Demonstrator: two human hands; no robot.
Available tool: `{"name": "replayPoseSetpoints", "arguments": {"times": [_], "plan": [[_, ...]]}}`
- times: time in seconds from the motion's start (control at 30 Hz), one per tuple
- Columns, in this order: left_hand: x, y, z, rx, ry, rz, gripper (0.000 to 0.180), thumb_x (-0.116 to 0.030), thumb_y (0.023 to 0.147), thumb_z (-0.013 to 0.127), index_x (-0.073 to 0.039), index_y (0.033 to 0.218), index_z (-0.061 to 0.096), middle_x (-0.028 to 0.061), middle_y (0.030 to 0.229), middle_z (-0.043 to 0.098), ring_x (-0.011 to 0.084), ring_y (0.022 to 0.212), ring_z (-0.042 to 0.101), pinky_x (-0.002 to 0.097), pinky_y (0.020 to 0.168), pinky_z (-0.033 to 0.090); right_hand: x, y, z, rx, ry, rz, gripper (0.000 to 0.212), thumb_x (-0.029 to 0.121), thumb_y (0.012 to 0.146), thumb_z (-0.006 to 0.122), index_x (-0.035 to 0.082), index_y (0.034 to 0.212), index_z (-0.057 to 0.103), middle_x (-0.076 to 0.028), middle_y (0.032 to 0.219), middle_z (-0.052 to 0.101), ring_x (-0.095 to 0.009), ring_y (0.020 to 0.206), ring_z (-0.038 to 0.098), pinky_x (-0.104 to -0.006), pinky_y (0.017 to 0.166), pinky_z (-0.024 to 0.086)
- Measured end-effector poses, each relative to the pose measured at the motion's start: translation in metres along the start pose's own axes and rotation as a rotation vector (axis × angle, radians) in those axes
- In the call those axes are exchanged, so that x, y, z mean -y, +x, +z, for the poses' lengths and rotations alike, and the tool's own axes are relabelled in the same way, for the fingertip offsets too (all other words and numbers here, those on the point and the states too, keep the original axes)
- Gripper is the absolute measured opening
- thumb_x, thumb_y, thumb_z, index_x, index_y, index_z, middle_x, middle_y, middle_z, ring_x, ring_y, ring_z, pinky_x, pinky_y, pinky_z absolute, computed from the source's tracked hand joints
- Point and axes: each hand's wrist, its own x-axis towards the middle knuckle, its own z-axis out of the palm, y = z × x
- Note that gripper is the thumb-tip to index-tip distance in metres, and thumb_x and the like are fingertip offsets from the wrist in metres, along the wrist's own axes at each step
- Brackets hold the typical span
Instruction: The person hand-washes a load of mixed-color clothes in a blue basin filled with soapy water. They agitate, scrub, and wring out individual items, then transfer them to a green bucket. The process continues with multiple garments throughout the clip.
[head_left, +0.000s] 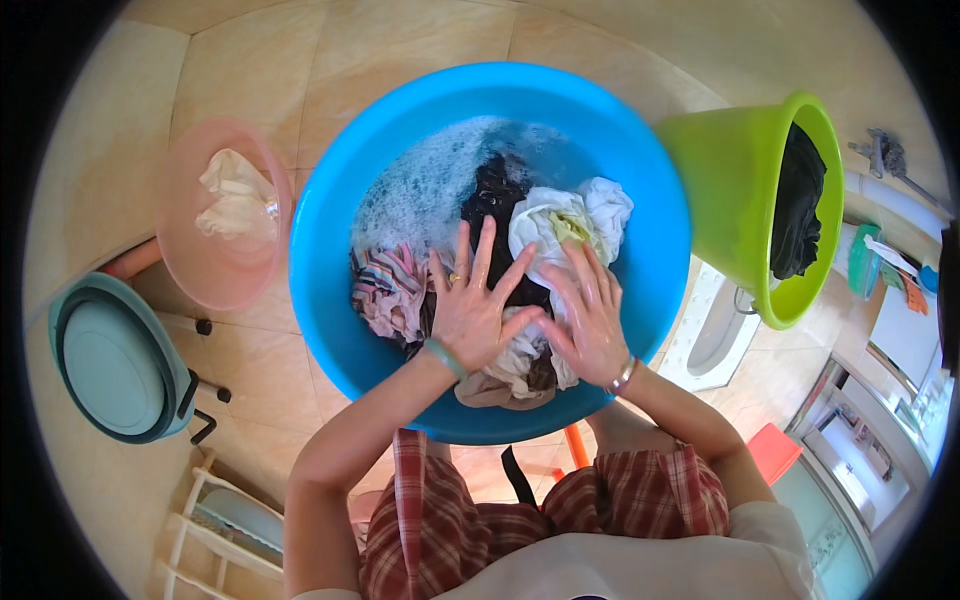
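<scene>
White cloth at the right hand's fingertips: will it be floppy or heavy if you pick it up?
The white cloth would probably flop, since it lies in crumpled folds. It may feel heavy for its size, because it looks wet in the tub. Foam nearby hints it could be slippery.

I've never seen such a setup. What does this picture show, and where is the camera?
No machine here: you see a person's bare left hand, spread over dark cloth, and right hand, on white cloth, in a blue tub. Neither seems to grip anything. Striped cloth and suds are in the tub too. The camera is a wide fisheye worn on the head, looking down, so straight edges bend near the picture's edge. A pink basin is to the left, a green bucket to the right.
</scene>
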Motion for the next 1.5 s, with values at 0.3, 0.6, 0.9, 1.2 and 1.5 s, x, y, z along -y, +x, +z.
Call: {"name": "replayPoseSetpoints", "arguments": {"times": [0.3, 0.6, 0.9, 1.2, 1.5], "plan": [[0.017, 0.075, 0.034, 0.336, 0.16, -0.202, 0.067, -0.051, 0.095, 0.047, -0.035, 0.154, 0.019, 0.0158, 0.158, 0.021, 0.048, 0.134, 0.035, 0.0654, 0.104, 0.03, -0.064, 0.05, 0.055, 0.031, -0.197, 0.119, 0.067, 0.016, 0.081, 0.06, 0.018, 0.144, 0.039, -0.02, 0.142, 0.039, -0.042, 0.115, 0.049, -0.0531, 0.09, 0.041], [0.049, 0.115, 0.004, 0.154, -0.42, -0.327, 0.067, -0.035, 0.083, 0.073, -0.022, 0.139, 0.04, 0.0233, 0.13, 0.053, 0.0406, 0.11, 0.059, 0.0462, 0.092, 0.05, -0.068, 0.124, 0.032, 0.265, -0.046, 0.381, 0.031, 0.017, 0.091, 0.054, 0.01, 0.121, 0.059, -0.016, 0.111, 0.066, -0.038, 0.103, 0.061, -0.0473, 0.086, 0.049], [-0.022, -0.009, -0.005, -0.222, -0.317, 0.094, 0.054, -0.016, 0.071, 0.077, -0.023, 0.121, 0.059, 0.0094, 0.09, 0.048, 0.0311, 0.065, 0.06, 0.0397, 0.056, 0.053, -0.129, 0.123, 0.056, 0.061, 0.74, 0.213, 0.031, 0.029, 0.098, 0.058, 0.006, 0.117, 0.067, -0.006, 0.107, 0.068, -0.012, 0.095, 0.059, -0.0276, 0.086, 0.047], [-0.032, -0.065, 0.04, 0.054, -0.24, 0.419, 0.057, -0.03, 0.072, 0.077, -0.025, 0.124, 0.055, 0.0076, 0.094, 0.046, 0.0257, 0.058, 0.059, 0.0377, 0.053, 0.052, -0.131, 0.123, 0.065, 0.046, 1.018, 0.468, 0.04, 0.026, 0.098, 0.06, 0.001, 0.129, 0.059, -0.002, 0.112, 0.065, -0.009, 0.101, 0.057, -0.025, 0.089, 0.046], [-0.031, -0.053, 0.055, 0.299, -0.314, 0.239, 0.05, -0.034, 0.079, 0.072, -0.03, 0.125, 0.053, 0.0077, 0.096, 0.049, 0.032, 0.074, 0.062, 0.0434, 0.061, 0.052, -0.04, 0.072, 0.012, 0.064, -0.015, 0.085, 0.049, -0.003, 0.082, 0.057, 0.009, 0.129, 0.058, -0.018, 0.115, 0.067, -0.024, 0.11, 0.064, -0.0352, 0.094, 0.048]]}}
